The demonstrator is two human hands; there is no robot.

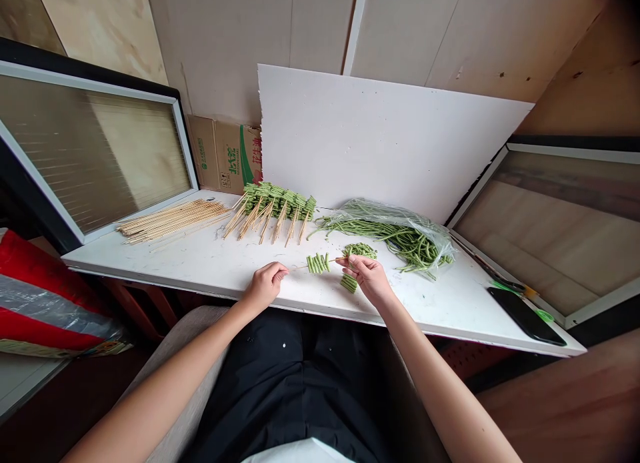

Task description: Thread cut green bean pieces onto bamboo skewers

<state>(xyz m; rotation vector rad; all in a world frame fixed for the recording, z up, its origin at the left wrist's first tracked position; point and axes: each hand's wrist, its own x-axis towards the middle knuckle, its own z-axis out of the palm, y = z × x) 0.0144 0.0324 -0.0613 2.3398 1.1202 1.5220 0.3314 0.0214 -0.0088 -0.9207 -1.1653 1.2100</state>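
My left hand (267, 283) pinches the blunt end of a thin bamboo skewer (300, 267) that lies across the white board. Several short green bean pieces (318, 263) are threaded on the skewer between my hands. My right hand (369, 277) is closed at the skewer's tip and holds a small bundle of cut bean pieces (349, 283) under its fingers. A little heap of cut beans (360, 250) lies just beyond my right hand.
Finished bean skewers (273, 208) lie in a row at the back, bare skewers (173, 219) to their left. A plastic bag of long beans (400, 233) sits at the right. A black phone (533, 315) and green-handled tool (515, 289) rest by the white board's (150, 256) right edge.
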